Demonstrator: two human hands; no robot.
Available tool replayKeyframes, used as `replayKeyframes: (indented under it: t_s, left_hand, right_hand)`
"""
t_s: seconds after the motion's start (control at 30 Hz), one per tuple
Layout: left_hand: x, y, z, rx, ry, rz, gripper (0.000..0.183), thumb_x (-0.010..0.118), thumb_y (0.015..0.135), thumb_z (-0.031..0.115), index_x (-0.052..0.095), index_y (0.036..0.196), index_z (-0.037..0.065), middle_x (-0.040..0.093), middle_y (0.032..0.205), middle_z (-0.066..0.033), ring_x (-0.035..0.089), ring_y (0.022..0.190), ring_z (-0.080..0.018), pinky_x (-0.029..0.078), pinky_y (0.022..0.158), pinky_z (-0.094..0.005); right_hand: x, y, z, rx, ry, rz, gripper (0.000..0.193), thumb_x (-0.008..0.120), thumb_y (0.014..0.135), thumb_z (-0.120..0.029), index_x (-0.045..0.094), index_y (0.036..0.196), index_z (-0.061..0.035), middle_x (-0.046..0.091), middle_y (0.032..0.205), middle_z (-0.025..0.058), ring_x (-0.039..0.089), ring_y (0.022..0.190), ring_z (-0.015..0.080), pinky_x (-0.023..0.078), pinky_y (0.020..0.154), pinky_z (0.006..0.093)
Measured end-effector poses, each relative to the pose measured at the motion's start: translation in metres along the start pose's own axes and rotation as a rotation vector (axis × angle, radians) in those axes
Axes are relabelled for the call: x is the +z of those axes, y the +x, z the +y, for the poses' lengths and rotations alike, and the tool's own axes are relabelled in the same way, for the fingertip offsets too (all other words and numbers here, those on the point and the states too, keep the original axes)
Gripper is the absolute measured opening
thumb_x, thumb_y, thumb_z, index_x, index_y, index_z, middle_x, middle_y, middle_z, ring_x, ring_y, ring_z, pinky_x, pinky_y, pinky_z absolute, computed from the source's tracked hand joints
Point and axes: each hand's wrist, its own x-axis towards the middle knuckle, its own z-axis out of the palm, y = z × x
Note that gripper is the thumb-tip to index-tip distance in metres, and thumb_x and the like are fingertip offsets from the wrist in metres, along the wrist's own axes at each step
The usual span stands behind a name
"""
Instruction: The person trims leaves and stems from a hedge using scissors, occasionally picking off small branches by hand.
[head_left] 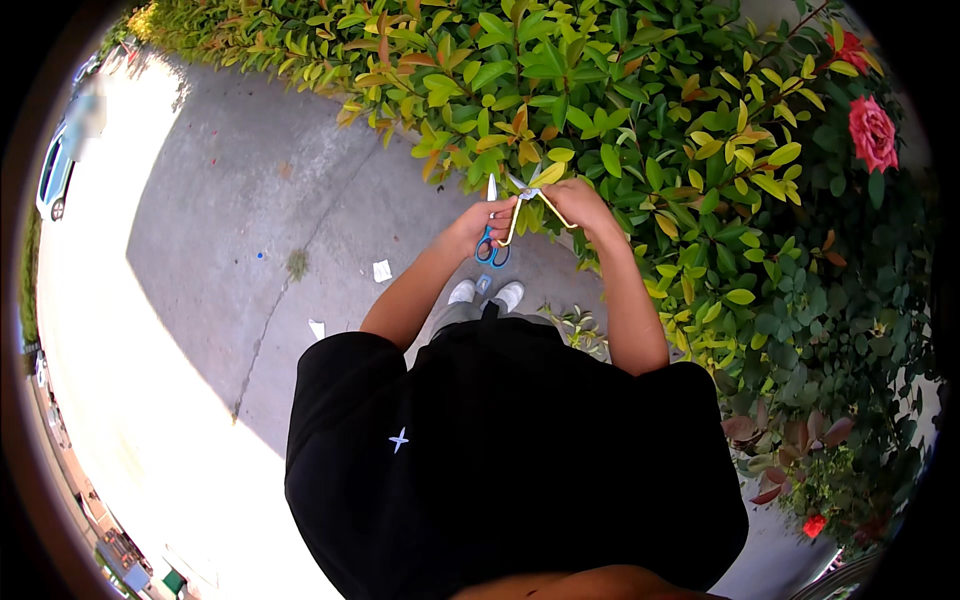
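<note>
Both my hands are at the lower edge of a leafy green hedge (560,85). A pair of yellow-handled shears (528,194) lies between them, its handles spread and its short blades apart among the leaves. My left hand (484,222) is closed on one handle. It also holds blue-handled scissors (487,256), whose loops hang below the fingers and whose silver blade points up toward the hedge. Closed on the other handle is my right hand (580,206), partly against the foliage. A yellow-green leaf (548,175) is right by the shears' blades.
Cut leafy sprigs (578,328) lie on the grey concrete (240,170) beside my white shoes (510,296). Paper scraps (382,271) are scattered to the left. Pink roses (873,134) grow at the right. A parked car (56,172) stands at the far left.
</note>
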Motion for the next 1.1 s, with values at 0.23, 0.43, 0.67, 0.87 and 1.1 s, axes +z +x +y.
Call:
replayKeyframes:
  t_s: [0.23,0.43,0.67,0.87,1.1]
  left_hand:
    - [0.022,0.056,0.033,0.165,-0.221,0.182,0.040,0.048,0.100,0.035,0.036,0.065,0.019,0.030,0.051,0.0074,0.033,0.043,-0.0075,0.029,0.040,-0.0248]
    - [0.052,0.046,0.008,0.380,-0.324,0.325,0.042,0.046,0.100,0.036,0.034,0.065,0.019,0.028,0.052,0.0071,0.033,0.045,-0.0081,0.029,0.040,-0.0249]
    - [0.058,-0.039,0.017,0.312,-0.098,0.207,0.040,0.048,0.100,0.035,0.036,0.067,0.018,0.031,0.052,0.0079,0.035,0.042,-0.0068,0.029,0.036,-0.0242]
    - [0.022,-0.061,0.083,0.163,0.151,0.258,0.038,0.051,0.100,0.034,0.038,0.067,0.019,0.032,0.052,0.0090,0.034,0.040,-0.0048,0.028,0.034,-0.0236]
    - [-0.003,-0.013,0.153,0.092,0.094,0.288,0.038,0.049,0.100,0.034,0.037,0.066,0.020,0.030,0.052,0.0100,0.031,0.041,-0.0050,0.027,0.037,-0.0228]
  right_hand:
    - [0.021,0.073,-0.008,-0.092,-0.022,0.421,0.042,0.054,0.085,-0.033,0.068,0.083,0.0061,0.067,0.079,0.0242,0.066,0.075,0.0390,0.049,0.070,0.0442]
    - [0.041,0.010,-0.026,-0.117,0.197,0.442,0.039,0.053,0.092,-0.030,0.066,0.081,0.0047,0.067,0.074,0.0168,0.066,0.069,0.0275,0.049,0.066,0.0387]
    - [0.048,-0.008,-0.011,-0.183,0.505,0.102,0.031,0.053,0.098,-0.027,0.061,0.075,-0.0069,0.052,0.059,-0.0036,0.042,0.047,0.0051,0.030,0.044,0.0226]
    - [0.035,0.012,-0.069,-0.172,0.397,-0.146,0.034,0.055,0.096,-0.029,0.054,0.066,-0.0127,0.040,0.052,-0.0078,0.030,0.041,0.0050,0.021,0.039,0.0247]
    - [0.068,0.114,-0.074,-0.002,0.719,-0.067,0.026,0.051,0.095,-0.024,0.058,0.074,-0.0101,0.049,0.055,-0.0029,0.037,0.039,0.0091,0.025,0.038,0.0267]
